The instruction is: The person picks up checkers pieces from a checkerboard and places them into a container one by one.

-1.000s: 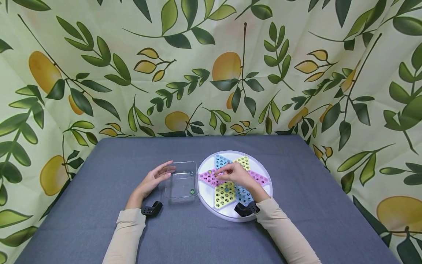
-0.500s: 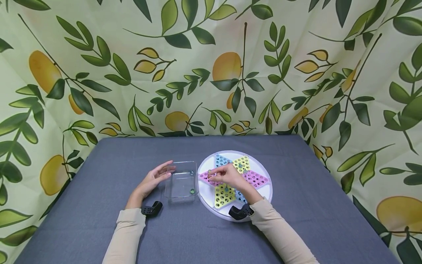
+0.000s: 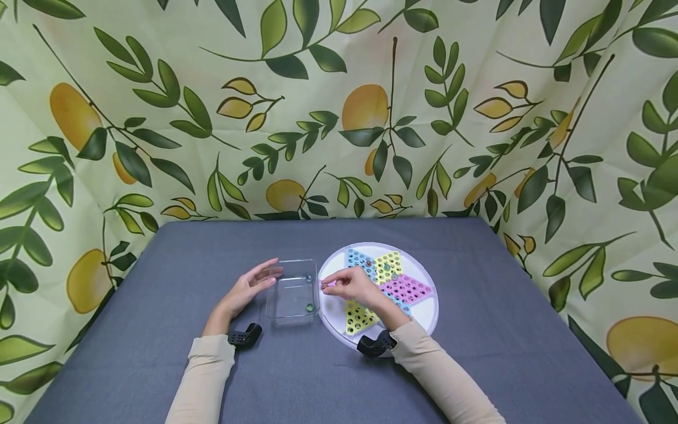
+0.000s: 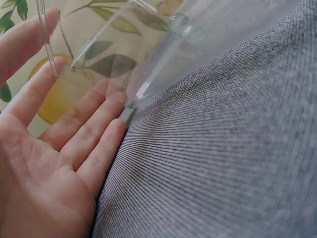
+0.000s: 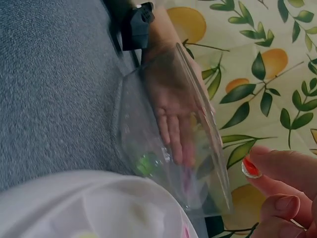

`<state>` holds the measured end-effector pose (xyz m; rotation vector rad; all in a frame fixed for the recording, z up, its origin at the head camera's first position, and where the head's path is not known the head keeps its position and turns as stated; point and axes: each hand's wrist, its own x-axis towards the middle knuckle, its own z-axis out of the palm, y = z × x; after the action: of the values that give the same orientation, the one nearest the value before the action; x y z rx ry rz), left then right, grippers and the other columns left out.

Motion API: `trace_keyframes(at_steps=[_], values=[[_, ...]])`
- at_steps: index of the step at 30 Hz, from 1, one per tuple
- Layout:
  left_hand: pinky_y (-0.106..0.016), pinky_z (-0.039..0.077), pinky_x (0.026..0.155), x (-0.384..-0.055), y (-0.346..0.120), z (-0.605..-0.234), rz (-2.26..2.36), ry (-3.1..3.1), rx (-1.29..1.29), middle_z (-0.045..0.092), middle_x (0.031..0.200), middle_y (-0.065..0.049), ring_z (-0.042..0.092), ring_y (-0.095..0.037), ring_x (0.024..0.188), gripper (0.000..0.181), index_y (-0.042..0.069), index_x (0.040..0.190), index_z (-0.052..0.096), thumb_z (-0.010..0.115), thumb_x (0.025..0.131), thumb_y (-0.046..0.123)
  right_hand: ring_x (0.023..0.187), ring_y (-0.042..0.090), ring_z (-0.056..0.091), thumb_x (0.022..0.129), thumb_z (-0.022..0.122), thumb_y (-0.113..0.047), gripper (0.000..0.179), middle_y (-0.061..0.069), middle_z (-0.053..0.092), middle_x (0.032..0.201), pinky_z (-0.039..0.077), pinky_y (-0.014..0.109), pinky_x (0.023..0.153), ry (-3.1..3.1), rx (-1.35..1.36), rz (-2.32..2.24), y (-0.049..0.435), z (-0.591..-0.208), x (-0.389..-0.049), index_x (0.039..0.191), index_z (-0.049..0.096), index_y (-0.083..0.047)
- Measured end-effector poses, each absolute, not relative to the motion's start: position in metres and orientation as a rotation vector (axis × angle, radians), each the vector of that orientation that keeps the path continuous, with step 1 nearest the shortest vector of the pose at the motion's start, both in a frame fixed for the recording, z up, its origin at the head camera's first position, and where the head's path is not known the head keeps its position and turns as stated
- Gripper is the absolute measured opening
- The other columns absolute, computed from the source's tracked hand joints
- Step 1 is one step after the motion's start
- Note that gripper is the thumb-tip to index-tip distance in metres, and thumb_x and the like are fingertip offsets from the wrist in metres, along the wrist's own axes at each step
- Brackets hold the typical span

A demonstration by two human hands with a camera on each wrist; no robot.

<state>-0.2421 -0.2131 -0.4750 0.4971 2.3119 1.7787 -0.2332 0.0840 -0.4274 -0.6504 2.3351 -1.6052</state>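
Note:
My right hand (image 3: 354,285) is over the left edge of a white round Chinese checkers board (image 3: 331,311). Between thumb and fingertip it pinches a clear marble (image 5: 251,167) with red inside, best seen in the right wrist view. Left of the board stands a clear plastic box (image 3: 290,318) with a green marble (image 3: 309,307) and a bluish marble (image 3: 309,278) in it. My left hand (image 3: 248,291) lies along the box's left side, its fingers extended against the clear wall in the left wrist view. The board's left pink point is mostly hidden by my right hand.
Several marbles sit in the board's holes, among them a red marble (image 3: 369,263) in the far blue point. Grey cloth (image 3: 296,377) covers the table. A leaf-and-fruit patterned curtain (image 3: 312,147) hangs behind it.
My right hand has moved left across the board to its edge beside the box, pinching the marble. The left hand and the box have stayed in place.

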Motion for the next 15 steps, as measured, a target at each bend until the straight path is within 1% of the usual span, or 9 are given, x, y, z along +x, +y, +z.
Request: trace_keyframes(at_steps=[4, 6, 11, 15], values=[[-0.008, 0.041, 0.093, -0.243, -0.212, -0.475, 1.777, 2.313, 0.491, 0.044, 0.148, -0.024, 0.047, -0.028, 0.136, 0.057, 0.007, 0.15, 0.032, 0.053, 0.099, 0.02, 0.052, -0.003, 0.036, 0.08, 0.075, -0.005, 0.025, -0.012, 0.047, 0.056, 0.027, 0.014, 0.048, 2.358, -0.687, -1.586, 0.077, -0.429, -0.232, 0.101, 0.071, 0.009], [-0.008, 0.041, 0.093, -0.243, -0.212, -0.474, 1.776, 2.312, 0.487, 0.044, 0.148, -0.024, 0.046, -0.03, 0.137, 0.057, 0.008, 0.15, 0.032, 0.053, 0.099, 0.02, 0.053, -0.003, 0.037, 0.079, 0.075, -0.005, 0.025, -0.012, 0.047, 0.057, 0.027, 0.014, 0.049, 2.361, -0.705, -1.584, 0.074, -0.43, -0.231, 0.1, 0.071, 0.009], [-0.007, 0.04, 0.092, -0.243, -0.213, -0.475, 1.773, 2.314, 0.479, 0.044, 0.148, -0.024, 0.04, -0.04, 0.138, 0.056, 0.009, 0.15, 0.033, 0.054, 0.099, 0.021, 0.053, -0.002, 0.036, 0.081, 0.074, -0.005, 0.025, -0.009, 0.045, 0.057, 0.026, 0.015, 0.049, 2.336, -0.707, -1.599, 0.069, -0.433, -0.23, 0.101, 0.071, 0.008], [-0.007, 0.04, 0.092, -0.243, -0.213, -0.475, 1.774, 2.313, 0.477, 0.044, 0.148, -0.024, 0.038, -0.042, 0.139, 0.057, 0.011, 0.15, 0.033, 0.054, 0.099, 0.022, 0.053, -0.003, 0.037, 0.08, 0.075, -0.005, 0.024, -0.01, 0.049, 0.058, 0.027, 0.014, 0.049, 2.343, -0.718, -1.607, 0.065, -0.435, -0.23, 0.099, 0.072, 0.009]])
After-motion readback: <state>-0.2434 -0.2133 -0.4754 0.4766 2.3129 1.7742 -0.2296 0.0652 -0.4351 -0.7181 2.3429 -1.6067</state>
